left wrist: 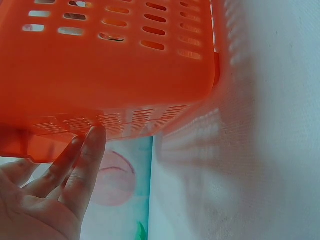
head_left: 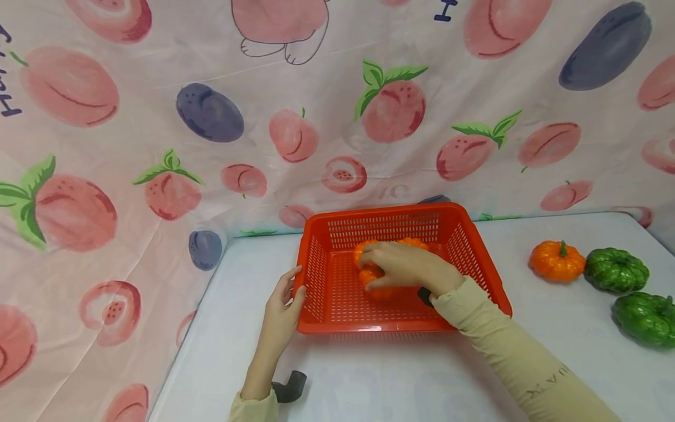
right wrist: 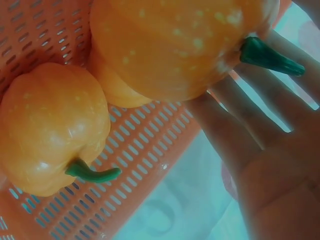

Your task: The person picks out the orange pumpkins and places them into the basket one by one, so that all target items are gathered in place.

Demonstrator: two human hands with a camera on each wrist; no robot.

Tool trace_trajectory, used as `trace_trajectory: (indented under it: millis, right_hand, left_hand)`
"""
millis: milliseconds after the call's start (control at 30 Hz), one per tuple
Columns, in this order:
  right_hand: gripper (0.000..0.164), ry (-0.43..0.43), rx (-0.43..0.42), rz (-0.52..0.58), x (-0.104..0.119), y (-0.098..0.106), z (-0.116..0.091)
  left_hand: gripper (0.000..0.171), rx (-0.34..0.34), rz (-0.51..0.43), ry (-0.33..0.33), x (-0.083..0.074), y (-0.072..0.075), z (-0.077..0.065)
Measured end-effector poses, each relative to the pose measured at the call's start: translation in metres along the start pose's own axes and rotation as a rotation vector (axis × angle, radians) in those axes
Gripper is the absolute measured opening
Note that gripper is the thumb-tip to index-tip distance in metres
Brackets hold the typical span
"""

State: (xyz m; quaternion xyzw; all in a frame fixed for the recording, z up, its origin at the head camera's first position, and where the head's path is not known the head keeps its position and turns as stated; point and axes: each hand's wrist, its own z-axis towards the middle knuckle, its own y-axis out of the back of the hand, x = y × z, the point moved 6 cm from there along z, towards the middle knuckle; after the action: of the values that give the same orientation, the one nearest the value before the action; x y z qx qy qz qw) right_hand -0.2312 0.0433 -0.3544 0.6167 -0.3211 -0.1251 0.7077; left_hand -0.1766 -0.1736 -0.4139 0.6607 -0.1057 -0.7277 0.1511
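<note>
A red plastic basket (head_left: 390, 326) with slotted walls holds several orange toy pumpkins (right wrist: 52, 130) with green stems. My right hand (head_left: 408, 266) reaches down inside it, fingers and thumb curved around an orange pumpkin (right wrist: 175, 45). In the right wrist view, that pumpkin lies against the fingers, above the slotted floor; the head view hides part of it beneath the hand. At the basket's left side, my left hand (head_left: 282, 316) touches the outer wall with its fingertips. The left wrist view shows those fingers (left wrist: 90, 170) nearly straight below the rim.
Right of the basket, another orange pumpkin (head_left: 557, 261) sits on the white table (head_left: 379, 375) beside two green pumpkins, one farther back (head_left: 617, 270) and one nearer (head_left: 644, 319). A fruit-printed cloth (head_left: 316, 88) hangs behind the table and along its left side.
</note>
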Motion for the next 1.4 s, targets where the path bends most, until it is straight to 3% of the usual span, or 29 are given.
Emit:
trace_trajectory:
  millis: [533,1400]
  right_hand:
    - [0.038,-0.040,0.086,0.008,-0.004,-0.011,0.009]
    - [0.035,-0.041,0.137,-0.012,-0.005,-0.023,0.016]
  left_hand:
    - [0.045,0.011,0.001,-0.007,-0.001,0.000,0.000]
    - [0.044,0.007,0.001,-0.013,-0.001,0.000,0.000]
